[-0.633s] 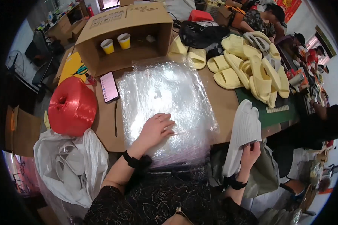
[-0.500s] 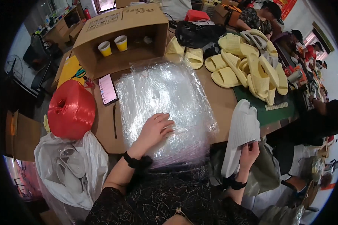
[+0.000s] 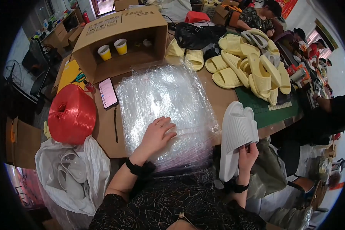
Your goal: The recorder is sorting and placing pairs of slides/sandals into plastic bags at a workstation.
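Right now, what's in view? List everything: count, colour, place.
Plastic sheets: uncounted, clear, middle of table
White slippers: apparently two, white, right of plastic sheets
Yellow slippers: uncounted, yellow, table's rear right
Green mat: one, green, table's right
Box: one, brown, table's rear left
Cups: two, yellow and white, inside box
Phone: one, pinkish screen, left of plastic sheets
Scissors: one, teal handles, beside box
Twine roll: one, red, table's left
White sack: one, white, lower left
Black bundle: one, black, right of box
People: several, mostly dark clothes, upper right
Left hand: one, ungloved, on plastic sheets
Right hand: one, ungloved, holding white slippers
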A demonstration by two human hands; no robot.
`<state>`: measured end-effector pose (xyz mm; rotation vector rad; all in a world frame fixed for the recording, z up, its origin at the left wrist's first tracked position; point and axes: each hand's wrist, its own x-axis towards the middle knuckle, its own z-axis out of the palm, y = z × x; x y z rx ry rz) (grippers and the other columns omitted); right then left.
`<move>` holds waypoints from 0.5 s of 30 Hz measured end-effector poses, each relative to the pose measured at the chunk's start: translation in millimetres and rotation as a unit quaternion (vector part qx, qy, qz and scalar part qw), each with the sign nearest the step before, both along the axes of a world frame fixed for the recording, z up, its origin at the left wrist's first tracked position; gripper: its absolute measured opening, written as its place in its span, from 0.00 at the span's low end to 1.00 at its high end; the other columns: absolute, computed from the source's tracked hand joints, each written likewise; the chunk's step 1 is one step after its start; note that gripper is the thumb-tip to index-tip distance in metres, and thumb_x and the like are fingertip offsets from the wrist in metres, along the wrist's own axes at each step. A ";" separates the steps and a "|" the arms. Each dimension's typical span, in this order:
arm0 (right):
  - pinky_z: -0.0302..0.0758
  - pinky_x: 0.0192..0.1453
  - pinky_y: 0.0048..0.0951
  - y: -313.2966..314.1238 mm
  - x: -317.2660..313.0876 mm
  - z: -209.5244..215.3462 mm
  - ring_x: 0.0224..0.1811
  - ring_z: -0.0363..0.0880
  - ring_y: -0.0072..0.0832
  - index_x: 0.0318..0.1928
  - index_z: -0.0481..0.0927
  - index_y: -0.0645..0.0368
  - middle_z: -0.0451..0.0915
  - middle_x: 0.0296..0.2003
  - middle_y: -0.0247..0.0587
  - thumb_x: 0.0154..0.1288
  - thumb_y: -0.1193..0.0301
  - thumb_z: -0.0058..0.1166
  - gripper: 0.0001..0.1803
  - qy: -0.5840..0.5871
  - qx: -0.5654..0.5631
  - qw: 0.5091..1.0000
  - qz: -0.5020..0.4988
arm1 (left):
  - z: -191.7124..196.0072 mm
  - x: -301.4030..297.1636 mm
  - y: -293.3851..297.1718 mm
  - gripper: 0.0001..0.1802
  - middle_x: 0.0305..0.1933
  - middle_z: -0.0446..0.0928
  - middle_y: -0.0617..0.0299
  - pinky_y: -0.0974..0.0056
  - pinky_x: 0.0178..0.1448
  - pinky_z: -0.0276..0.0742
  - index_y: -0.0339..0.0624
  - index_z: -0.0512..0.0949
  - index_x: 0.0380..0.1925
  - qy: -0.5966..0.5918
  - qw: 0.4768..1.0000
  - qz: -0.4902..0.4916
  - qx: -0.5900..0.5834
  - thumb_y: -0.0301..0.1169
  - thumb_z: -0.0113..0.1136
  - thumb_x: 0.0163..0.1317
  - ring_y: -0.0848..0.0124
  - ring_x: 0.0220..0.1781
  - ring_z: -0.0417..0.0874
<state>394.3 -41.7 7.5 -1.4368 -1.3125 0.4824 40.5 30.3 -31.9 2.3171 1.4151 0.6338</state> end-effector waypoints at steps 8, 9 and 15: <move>0.65 0.34 0.17 2.4 -7.0 -2.2 0.32 0.67 0.13 0.45 0.80 0.70 0.76 0.31 0.27 0.66 0.71 0.65 0.14 -0.015 0.070 0.997 0.014 | 4.7 2.7 4.5 0.20 0.58 0.81 0.47 0.54 0.67 0.71 0.36 0.82 0.54 -0.178 0.977 0.073 -0.094 0.39 0.48 0.76 0.51 0.62 0.77; 0.65 0.34 0.17 1.0 -7.3 0.4 0.32 0.67 0.13 0.45 0.80 0.70 0.76 0.31 0.27 0.66 0.71 0.65 0.14 -0.015 0.070 0.997 0.013 | 6.6 3.8 4.0 0.20 0.58 0.81 0.47 0.54 0.67 0.71 0.36 0.82 0.54 -0.178 0.977 0.072 -0.094 0.39 0.48 0.76 0.51 0.62 0.77; 0.73 0.40 0.20 -2.0 -17.1 4.4 0.35 0.72 0.15 0.46 0.80 0.70 0.79 0.35 0.31 0.65 0.75 0.64 0.13 -0.047 0.000 0.998 0.032 | 7.4 1.9 4.5 0.22 0.57 0.81 0.47 0.54 0.66 0.71 0.35 0.81 0.54 -0.198 0.968 0.086 -0.125 0.40 0.45 0.78 0.51 0.61 0.78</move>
